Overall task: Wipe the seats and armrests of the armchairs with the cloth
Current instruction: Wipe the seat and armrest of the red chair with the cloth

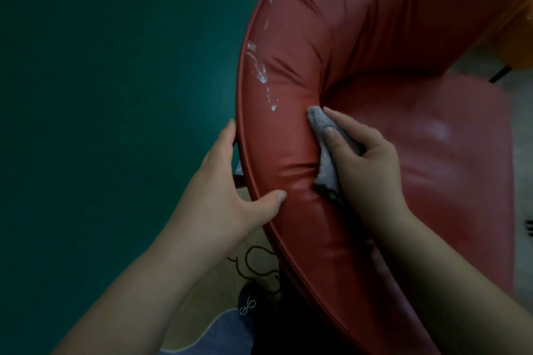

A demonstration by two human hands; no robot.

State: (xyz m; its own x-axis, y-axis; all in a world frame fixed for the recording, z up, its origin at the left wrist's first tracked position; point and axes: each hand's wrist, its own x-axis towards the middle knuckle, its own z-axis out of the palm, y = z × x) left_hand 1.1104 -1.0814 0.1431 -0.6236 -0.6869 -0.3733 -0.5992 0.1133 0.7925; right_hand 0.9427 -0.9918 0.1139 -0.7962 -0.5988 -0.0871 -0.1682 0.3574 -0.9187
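My right hand (372, 164) pinches the grey cloth (327, 153) against the red armchair's armrest (282, 135); my left hand (227, 196) grips its outer edge. White streaks (259, 69) beyond the cloth remain unwiped; I judge the seat (432, 153) still pending.

Dark green wall (115, 95), pale floor (473, 63)

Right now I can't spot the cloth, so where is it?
In the head view, the grey cloth is right of centre, held by the right hand against the red armchair's inner armrest, beside the seat.
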